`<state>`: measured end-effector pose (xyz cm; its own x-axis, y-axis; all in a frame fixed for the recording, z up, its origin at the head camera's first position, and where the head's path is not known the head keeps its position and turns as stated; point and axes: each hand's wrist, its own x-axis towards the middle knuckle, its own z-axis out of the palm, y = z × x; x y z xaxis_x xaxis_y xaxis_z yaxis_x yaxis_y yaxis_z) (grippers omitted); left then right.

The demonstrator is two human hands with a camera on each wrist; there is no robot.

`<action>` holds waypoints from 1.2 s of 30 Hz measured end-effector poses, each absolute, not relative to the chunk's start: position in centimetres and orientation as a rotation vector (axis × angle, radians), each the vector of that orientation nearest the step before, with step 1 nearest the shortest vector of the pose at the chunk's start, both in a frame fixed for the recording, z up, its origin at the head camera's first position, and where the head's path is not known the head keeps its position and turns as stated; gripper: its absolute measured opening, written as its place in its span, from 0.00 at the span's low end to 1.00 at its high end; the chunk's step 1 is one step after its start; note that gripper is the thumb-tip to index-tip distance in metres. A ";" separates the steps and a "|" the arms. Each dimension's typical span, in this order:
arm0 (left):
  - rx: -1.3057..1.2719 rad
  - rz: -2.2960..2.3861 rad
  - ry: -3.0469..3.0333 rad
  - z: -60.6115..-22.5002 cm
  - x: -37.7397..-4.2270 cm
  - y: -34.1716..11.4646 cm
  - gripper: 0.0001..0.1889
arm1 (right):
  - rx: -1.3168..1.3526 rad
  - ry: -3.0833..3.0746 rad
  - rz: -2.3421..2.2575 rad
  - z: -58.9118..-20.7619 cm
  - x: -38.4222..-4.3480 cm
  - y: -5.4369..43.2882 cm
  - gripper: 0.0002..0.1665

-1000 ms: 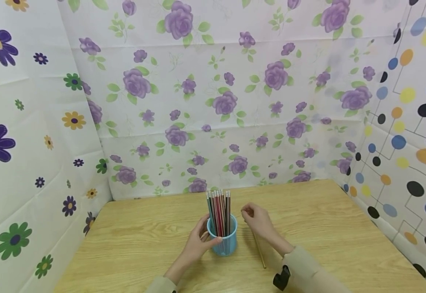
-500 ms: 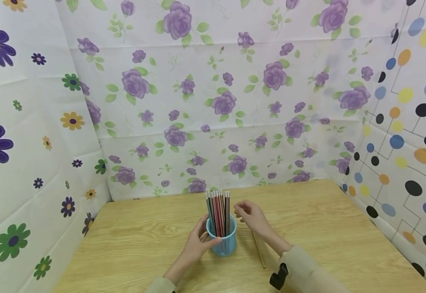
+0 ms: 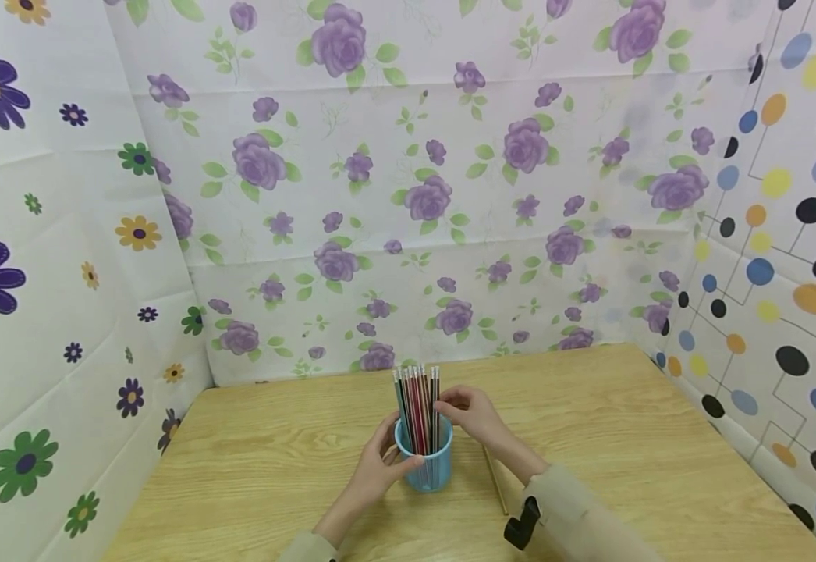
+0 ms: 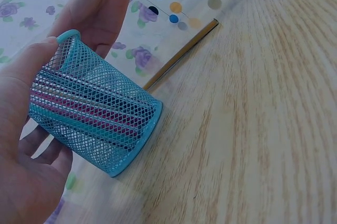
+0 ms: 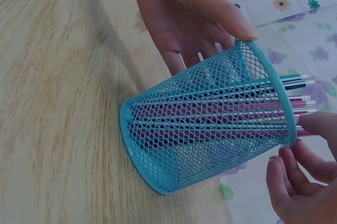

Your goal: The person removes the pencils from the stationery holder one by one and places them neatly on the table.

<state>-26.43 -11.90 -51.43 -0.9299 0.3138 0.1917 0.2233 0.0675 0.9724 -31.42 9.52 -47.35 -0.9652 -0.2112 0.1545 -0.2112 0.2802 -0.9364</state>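
Observation:
A light blue mesh pencil cup [image 3: 427,472] stands upright on the table, holding several pencils [image 3: 418,406] with their eraser ends up. My left hand [image 3: 376,466] grips the cup's left side, thumb near the rim and fingers behind, also seen in the left wrist view. At the cup's right, my right hand [image 3: 477,414] has its thumb and a finger at the rightmost pencil, just above the rim. In the right wrist view those fingertips [image 5: 310,121] appear to pinch a pencil, though the exact contact is partly hidden.
One gold-coloured pencil [image 3: 496,482] lies on the wooden table [image 3: 274,453], right of the cup, below the right forearm. Flowered and dotted cloths [image 3: 380,234] stand behind and beside the table. A black strap piece [image 3: 523,524] hangs by the right sleeve.
My right hand has moved left, from beside the cup to the pencils at its right edge. My left hand, the cup and the gold-coloured pencil have stayed in place.

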 end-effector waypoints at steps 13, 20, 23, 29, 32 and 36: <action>0.592 1.989 2.271 -51.7 -26.6 -12.1 0.40 | 0.386 -2.532 1.796 -47.5 -31.6 8.7 0.14; 0.586 2.008 2.273 -51.7 -26.5 -12.0 0.40 | 0.354 -2.503 1.848 -47.4 -31.7 8.9 0.14; 0.575 2.015 2.275 -51.6 -26.5 -12.0 0.40 | 0.359 -2.493 1.871 -46.8 -31.4 9.1 0.14; 0.560 2.012 2.278 -51.8 -26.6 -12.0 0.40 | 0.330 -2.464 1.928 -46.1 -31.3 9.4 0.15; 0.556 2.012 2.278 -51.7 -26.5 -11.9 0.40 | 0.315 -2.446 1.930 -46.6 -31.8 9.6 0.17; 0.542 2.010 2.279 -51.6 -26.4 -11.9 0.40 | 0.293 -2.430 1.963 -46.1 -31.7 9.8 0.18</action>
<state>-26.44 -11.92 -51.61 -0.9369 0.2947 0.1882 0.2235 0.0907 0.9705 -31.73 9.80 -46.10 -0.9825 -0.1420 0.1205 -0.1476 0.1998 -0.9687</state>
